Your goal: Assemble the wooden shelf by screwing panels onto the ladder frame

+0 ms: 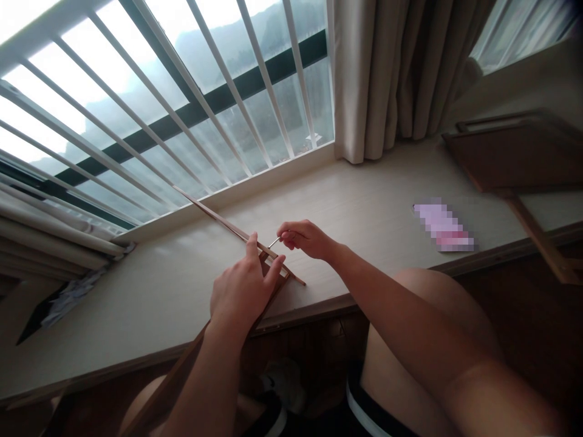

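In the middle of the view, my left hand (241, 285) is closed around the brown wooden frame (218, 216), thumb on the near side and index finger along its edge. The long, thin frame slants from the window sill side down to the front edge of the ledge, its lower part running below my forearm. My right hand (303, 238) is closed on a tool with a thin metal shaft (274, 242), whose tip meets the frame beside my left fingers. My fingers hide its handle, so I cannot tell whether it is a screwdriver or a hex key.
The pale ledge (150, 291) runs beneath a barred window (204, 91). On the right lie a pixelated pink item (444, 226) and a dark wooden folding piece (519, 155) with a leg. Curtains (378, 79) hang nearby. A dark flat item with crumpled material (68, 300) sits left.
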The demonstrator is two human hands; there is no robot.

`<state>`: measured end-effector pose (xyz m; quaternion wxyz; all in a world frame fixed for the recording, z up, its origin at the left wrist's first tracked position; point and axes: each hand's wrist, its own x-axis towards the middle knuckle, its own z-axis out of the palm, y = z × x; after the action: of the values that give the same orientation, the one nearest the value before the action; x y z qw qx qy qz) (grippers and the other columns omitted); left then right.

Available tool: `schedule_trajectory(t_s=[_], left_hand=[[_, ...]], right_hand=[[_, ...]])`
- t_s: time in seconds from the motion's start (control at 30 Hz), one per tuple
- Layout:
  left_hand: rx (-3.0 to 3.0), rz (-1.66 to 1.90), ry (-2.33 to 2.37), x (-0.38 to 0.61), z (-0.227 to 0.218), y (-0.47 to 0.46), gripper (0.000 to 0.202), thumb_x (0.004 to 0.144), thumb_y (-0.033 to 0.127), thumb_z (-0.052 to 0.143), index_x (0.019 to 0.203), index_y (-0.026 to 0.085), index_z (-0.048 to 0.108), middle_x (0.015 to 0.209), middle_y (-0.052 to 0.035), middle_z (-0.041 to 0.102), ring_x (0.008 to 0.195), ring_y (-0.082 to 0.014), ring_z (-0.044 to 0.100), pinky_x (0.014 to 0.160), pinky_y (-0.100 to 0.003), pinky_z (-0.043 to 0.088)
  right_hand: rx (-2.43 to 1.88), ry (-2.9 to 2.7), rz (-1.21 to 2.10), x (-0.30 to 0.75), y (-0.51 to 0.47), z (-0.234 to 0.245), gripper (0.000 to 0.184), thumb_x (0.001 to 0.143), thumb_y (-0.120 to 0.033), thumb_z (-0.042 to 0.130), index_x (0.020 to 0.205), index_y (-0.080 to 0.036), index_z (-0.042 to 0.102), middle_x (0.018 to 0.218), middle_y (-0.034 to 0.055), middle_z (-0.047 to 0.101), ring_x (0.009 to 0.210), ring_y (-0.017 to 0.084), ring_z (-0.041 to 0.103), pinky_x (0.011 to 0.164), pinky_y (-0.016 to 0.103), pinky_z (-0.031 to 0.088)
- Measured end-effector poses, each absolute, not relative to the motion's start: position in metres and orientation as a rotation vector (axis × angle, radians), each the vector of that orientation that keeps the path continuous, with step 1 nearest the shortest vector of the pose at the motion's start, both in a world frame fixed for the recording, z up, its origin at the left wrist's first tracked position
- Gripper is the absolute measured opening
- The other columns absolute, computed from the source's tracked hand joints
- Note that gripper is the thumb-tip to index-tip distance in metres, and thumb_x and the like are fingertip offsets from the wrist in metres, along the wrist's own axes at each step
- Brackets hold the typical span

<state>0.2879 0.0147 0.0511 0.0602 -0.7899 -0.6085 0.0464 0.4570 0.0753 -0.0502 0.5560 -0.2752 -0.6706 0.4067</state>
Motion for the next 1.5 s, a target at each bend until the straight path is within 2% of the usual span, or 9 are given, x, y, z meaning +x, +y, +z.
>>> schedule_trajectory(t_s=[0.27,0.47,0.63,0.73,0.87,0.97,1.17,1.5], left_hand=[[-2.386,0.125,-1.838,0.287,0.050,0.015,0.073,0.088,0.066,0.018,0.147,0.022,0.021,0.094,-0.0135,0.071,0.085,-0.0330,0.066,0.071,-0.039,0.045],[-2.389,0.114,-1.824,0.288,0.050,0.015,0.072,0.088,0.066,0.019,0.146,0.023,0.022,0.093,-0.0134,0.071,0.083,-0.0327,0.067,0.071,-0.039,0.045],[-2.381,0.136,-1.831,0.288,0.050,0.015,0.073,0.088,0.066,0.018,0.147,0.022,0.021,0.094,-0.0140,0.071,0.084,-0.0337,0.067,0.070,-0.039,0.045],[-2.383,0.138,-1.836,0.288,0.051,0.014,0.073,0.088,0.065,0.018,0.147,0.022,0.022,0.094,-0.0138,0.071,0.084,-0.0335,0.067,0.070,-0.039,0.045],[-2.377,0.134,-1.843,0.289,0.051,0.014,0.072,0.088,0.065,0.020,0.147,0.022,0.021,0.094,-0.0139,0.071,0.085,-0.0329,0.067,0.072,-0.039,0.045],[-2.370,0.145,-1.857,0.290,0.052,0.013,0.072,0.089,0.064,0.021,0.147,0.022,0.021,0.095,-0.0142,0.071,0.086,-0.0325,0.067,0.073,-0.039,0.045],[-2.370,0.166,-1.878,0.292,0.054,0.013,0.074,0.089,0.064,0.022,0.148,0.020,0.021,0.097,-0.0150,0.070,0.088,-0.0321,0.066,0.074,-0.038,0.045],[-2.376,0.141,-1.860,0.290,0.052,0.013,0.074,0.088,0.065,0.019,0.148,0.022,0.020,0.096,-0.0141,0.070,0.087,-0.0331,0.066,0.073,-0.040,0.046]], right_hand=[[-0.616,-1.521,1.100,0.454,0.075,-0.045,0.036,0.093,-0.045,0.047,0.080,-0.014,0.059,0.054,-0.0038,0.049,0.049,0.008,0.043,0.050,0.021,0.036],[-0.629,-1.299,1.305,0.446,0.077,-0.045,0.043,0.089,-0.046,0.053,0.062,-0.013,0.055,0.043,-0.0051,0.042,0.038,0.006,0.036,0.039,0.019,0.025],[-0.730,-1.118,1.456,0.438,0.077,-0.033,0.042,0.088,-0.032,0.053,0.051,-0.018,0.038,0.038,-0.0073,0.032,0.032,0.004,0.027,0.034,0.021,0.015],[-0.724,-1.111,1.444,0.437,0.076,-0.026,0.043,0.089,-0.029,0.051,0.052,-0.020,0.030,0.040,-0.0091,0.026,0.032,0.004,0.025,0.034,0.021,0.015],[-0.728,-1.350,1.285,0.443,0.075,-0.026,0.042,0.092,-0.039,0.049,0.057,-0.018,0.039,0.043,-0.0067,0.037,0.038,0.005,0.035,0.041,0.020,0.027],[-0.710,-1.470,1.220,0.449,0.075,-0.032,0.041,0.093,-0.045,0.047,0.064,-0.016,0.046,0.049,-0.0045,0.046,0.044,0.007,0.040,0.045,0.020,0.032],[-0.641,-1.493,1.238,0.451,0.077,-0.041,0.037,0.093,-0.046,0.046,0.072,-0.016,0.050,0.056,-0.0033,0.052,0.045,0.007,0.040,0.044,0.019,0.032],[-0.586,-1.466,1.155,0.447,0.078,-0.049,0.038,0.093,-0.047,0.047,0.076,-0.014,0.055,0.059,-0.0025,0.052,0.048,0.007,0.041,0.046,0.019,0.032]])
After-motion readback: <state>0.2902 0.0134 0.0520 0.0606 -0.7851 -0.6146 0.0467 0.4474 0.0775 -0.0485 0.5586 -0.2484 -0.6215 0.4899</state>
